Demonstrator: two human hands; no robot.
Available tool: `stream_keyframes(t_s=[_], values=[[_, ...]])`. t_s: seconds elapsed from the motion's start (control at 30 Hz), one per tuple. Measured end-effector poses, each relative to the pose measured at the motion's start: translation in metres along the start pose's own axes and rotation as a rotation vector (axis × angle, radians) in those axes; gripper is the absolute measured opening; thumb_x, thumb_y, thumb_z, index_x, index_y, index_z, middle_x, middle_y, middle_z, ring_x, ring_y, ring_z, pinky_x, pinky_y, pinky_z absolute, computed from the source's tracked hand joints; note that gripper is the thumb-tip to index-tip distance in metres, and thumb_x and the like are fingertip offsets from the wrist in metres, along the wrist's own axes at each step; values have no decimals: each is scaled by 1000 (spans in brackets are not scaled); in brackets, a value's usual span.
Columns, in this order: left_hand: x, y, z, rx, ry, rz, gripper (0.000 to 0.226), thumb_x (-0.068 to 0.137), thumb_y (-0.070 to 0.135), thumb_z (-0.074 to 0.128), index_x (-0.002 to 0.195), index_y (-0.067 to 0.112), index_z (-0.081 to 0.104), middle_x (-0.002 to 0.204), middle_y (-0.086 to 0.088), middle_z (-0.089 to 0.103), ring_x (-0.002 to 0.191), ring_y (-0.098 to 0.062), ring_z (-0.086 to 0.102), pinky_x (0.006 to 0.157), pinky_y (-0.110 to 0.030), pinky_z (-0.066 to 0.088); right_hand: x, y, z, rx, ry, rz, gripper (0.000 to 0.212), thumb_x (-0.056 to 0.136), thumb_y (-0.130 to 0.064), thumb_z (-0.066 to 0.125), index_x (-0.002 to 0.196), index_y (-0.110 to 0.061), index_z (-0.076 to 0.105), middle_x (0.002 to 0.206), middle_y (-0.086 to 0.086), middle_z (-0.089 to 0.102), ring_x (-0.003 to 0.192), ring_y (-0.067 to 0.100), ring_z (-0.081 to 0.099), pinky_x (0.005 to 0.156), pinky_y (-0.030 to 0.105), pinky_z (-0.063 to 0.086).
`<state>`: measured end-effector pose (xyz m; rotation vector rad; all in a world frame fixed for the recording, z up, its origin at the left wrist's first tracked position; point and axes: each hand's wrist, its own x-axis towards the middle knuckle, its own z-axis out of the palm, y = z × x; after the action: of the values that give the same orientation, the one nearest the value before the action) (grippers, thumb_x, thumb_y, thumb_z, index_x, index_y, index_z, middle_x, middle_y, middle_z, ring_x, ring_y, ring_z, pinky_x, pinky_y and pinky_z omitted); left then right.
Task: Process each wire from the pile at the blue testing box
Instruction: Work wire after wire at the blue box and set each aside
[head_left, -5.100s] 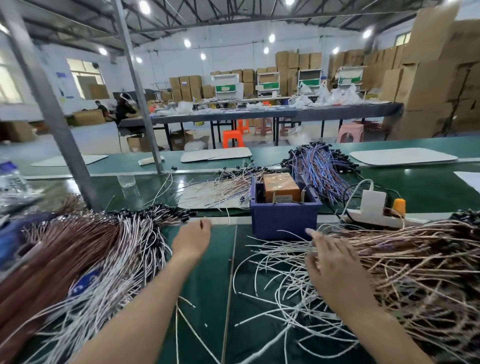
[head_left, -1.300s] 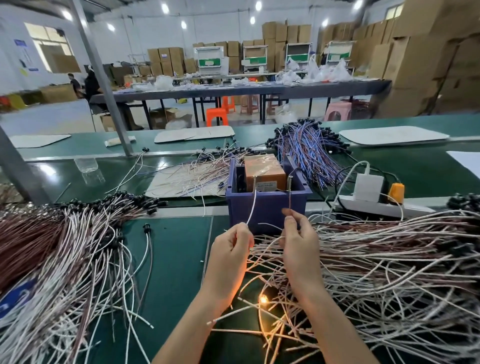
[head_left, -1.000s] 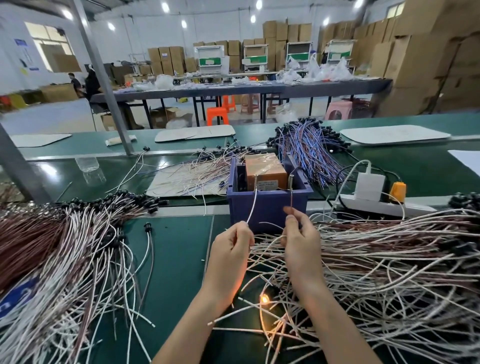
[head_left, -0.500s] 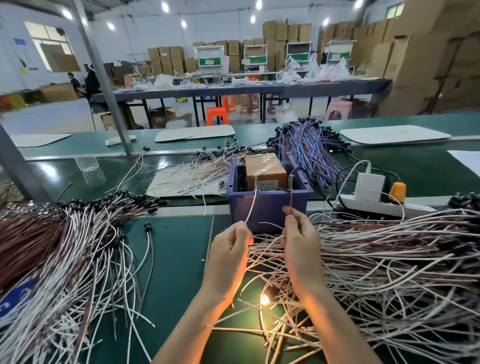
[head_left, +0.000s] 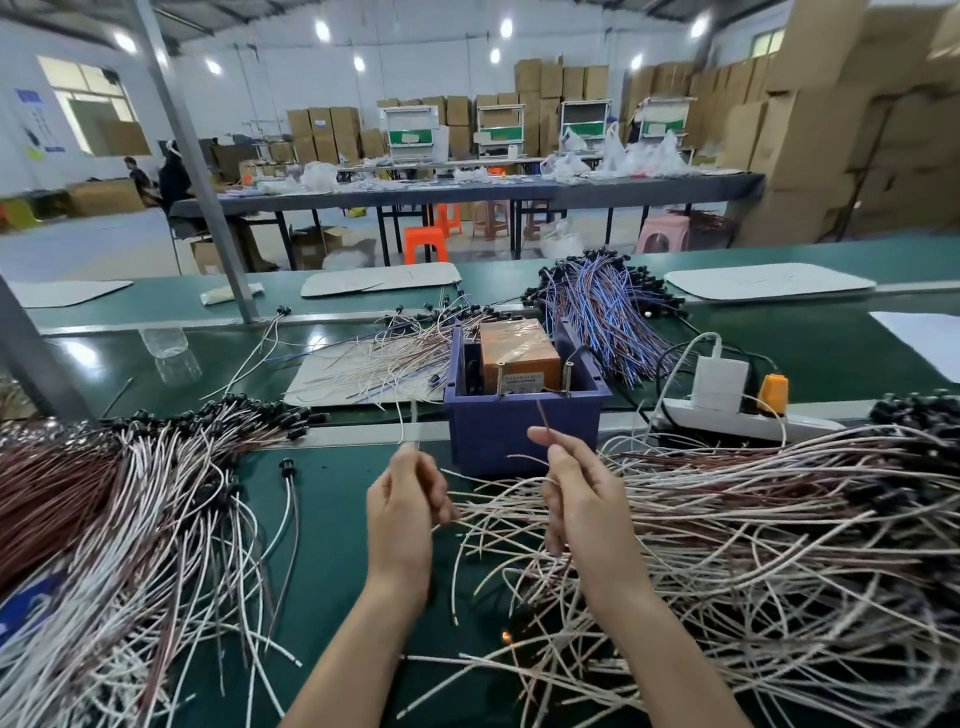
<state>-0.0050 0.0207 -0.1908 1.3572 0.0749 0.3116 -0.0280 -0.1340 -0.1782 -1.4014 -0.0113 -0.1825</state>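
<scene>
Tangled white-and-brown wire pile (head_left: 753, 519): bench right. Blue plastic testing box (head_left: 519, 431): centre. Left hand (head_left: 402, 509), right hand (head_left: 576, 499): each pinches one wire end (head_left: 543, 418), just short of box. Step, seemingly: test; next needs ends touched to upright metal pins (head_left: 567, 375).

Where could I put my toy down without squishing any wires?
On the bare green mat between the left wire pile and the left hand, which pinches a wire. Also the belt behind the power strip. The right wire pile is crowded.
</scene>
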Motion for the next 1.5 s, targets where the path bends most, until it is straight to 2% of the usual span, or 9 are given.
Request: stream_keyframes(t_s=[0.2,0.33,0.5,0.6,0.73,0.87,1.07,1.23,1.5], values=[[11,-11,-11,-39,209,-102,43,107,38,34,95,13,67,70,-3,68,53,-9,61,62,-32,52,-21,-60,-12,-397,-99,-308,25,106,-32,47,115,-41,69,51,-13,42,44,4,29,40,17,23],[9,-15,-12,34,202,-69,35,107,38,32,103,21,62,78,-3,63,56,-9,59,60,-30,53,-25,-128,-42,-833,109,-720,24,103,-36,49,116,-38,70,69,-25,61,53,3,52,47,10,32],[10,-19,-15,76,169,-67,28,108,32,34,105,24,60,80,-4,62,58,-11,59,63,-33,54,-17,-171,-103,-1505,357,-1122,31,105,-35,43,123,-32,68,81,-4,54,77,23,54,73,39,38],[9,-20,-16,93,146,-69,26,108,29,35,105,24,60,76,-3,61,58,-11,57,60,-32,53,-11,-149,-134,-1738,226,-928,30,105,-30,47,127,-31,67,89,-1,58,82,24,55,81,44,41],[8,-21,-16,105,130,-74,27,108,28,35,104,23,61,73,-2,61,55,-8,57,58,-30,52,-17,-99,-162,-2024,-61,-306,41,107,-37,38,145,-48,46,153,4,43,135,24,48,120,43,28],[7,-20,-16,114,120,-71,27,109,26,35,103,21,61,74,-4,60,56,-9,56,59,-31,52,-30,-77,-158,-1775,33,-416,41,98,-27,58,138,-34,60,146,12,54,134,31,53,118,50,23],[5,-17,-14,131,125,-61,28,109,26,34,103,20,61,74,-4,60,60,-14,55,61,-34,51,-26,-52,-76,-1517,-92,-552,43,105,-36,36,145,-32,50,145,-3,53,139,15,43,124,43,20],[5,-16,-13,108,146,-68,28,108,24,34,99,20,61,71,-2,59,53,-8,54,57,-32,50,-19,7,-26,-1528,-323,-214,49,108,-37,24,157,-34,20,166,2,20,154,22,10,125,49,-5],[14,-12,-18,102,171,-199,25,105,20,38,97,18,62,65,4,64,52,-10,58,51,-28,53,-23,40,-21,-1500,-223,-263,49,105,-50,17,152,-40,30,159,-6,33,149,15,21,122,38,-11]])
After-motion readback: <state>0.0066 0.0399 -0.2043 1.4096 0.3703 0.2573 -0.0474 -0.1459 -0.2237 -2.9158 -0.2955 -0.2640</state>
